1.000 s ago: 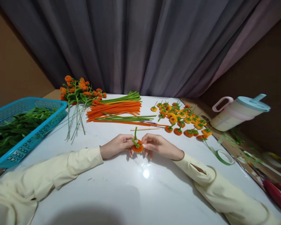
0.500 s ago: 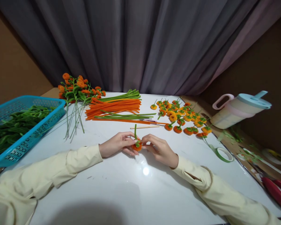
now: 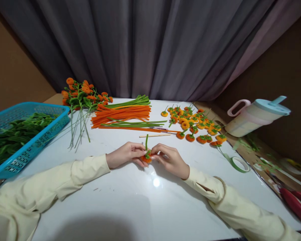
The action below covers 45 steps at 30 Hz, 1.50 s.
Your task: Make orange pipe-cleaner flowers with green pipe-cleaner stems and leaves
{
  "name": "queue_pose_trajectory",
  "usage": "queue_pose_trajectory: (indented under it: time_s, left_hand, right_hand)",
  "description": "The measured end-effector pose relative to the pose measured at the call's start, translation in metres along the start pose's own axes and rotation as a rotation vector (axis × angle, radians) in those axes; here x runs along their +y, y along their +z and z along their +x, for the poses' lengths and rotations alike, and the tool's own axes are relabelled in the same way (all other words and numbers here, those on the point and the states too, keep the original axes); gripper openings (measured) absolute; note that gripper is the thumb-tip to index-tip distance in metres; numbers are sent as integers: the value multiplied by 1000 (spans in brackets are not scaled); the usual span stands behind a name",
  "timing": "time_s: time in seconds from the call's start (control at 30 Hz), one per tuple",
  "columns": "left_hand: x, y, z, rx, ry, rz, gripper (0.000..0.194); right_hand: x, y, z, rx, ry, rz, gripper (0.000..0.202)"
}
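Between my two hands is a small orange pipe-cleaner flower (image 3: 146, 158), its green base uppermost and a green pipe-cleaner end standing upright from it. My left hand (image 3: 128, 153) grips the flower from the left between thumb and fingers. From the right, the thumb and forefinger of my right hand (image 3: 171, 160) pinch at its edge. Just beyond lies a thin wooden stick (image 3: 155, 136). Orange pipe cleaners (image 3: 121, 113) lie in a bundle behind it, with green pipe cleaners (image 3: 136, 102) at their far side and a few more in front.
Orange and yellow flower heads (image 3: 190, 124) cover the back right. Stemmed orange flowers (image 3: 84, 95) lie at the back left, near a blue basket (image 3: 43, 140) of green leaves. Green tape (image 3: 240, 164), a tumbler (image 3: 256, 117) and red-handled pliers (image 3: 294, 201) are at the right.
The green upright end on the flower has shifted slightly right and leans a little. Both hands keep nearly the same place and hold.
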State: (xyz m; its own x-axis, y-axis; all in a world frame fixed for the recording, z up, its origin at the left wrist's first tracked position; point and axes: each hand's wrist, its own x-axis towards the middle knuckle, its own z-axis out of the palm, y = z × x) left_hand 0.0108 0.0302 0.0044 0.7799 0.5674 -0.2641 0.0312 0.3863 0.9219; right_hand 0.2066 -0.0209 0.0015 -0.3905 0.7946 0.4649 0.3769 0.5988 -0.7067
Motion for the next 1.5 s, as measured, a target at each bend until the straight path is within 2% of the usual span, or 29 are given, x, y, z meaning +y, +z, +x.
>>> queue_pose_trajectory:
  time_s: [0.17,0.27,0.47,0.67,1.0,1.23,1.5]
  left_hand:
    - [-1,-2,1,12,7,-55,35]
    - [-1,-3,2,5,16,-63,33]
    - [0,-2,0,-3,25,-68,30]
    - [1,-1,0,16,5,-78,30]
    - [0,-1,0,15,2,-14,30]
    - [0,1,0,-13,14,29,31]
    - [5,4,-2,-36,20,-38,35]
  right_hand:
    - [3,-3,1,-53,227,275,12]
    - [4,-4,2,-34,274,318,13]
    - [3,-5,-1,-8,88,75,11]
    - [5,-5,-2,12,-44,-53,11]
    - [4,2,-3,49,-70,-140,10]
    - [7,4,-6,22,-190,-266,14]
    - [11,3,-7,59,-193,-334,19]
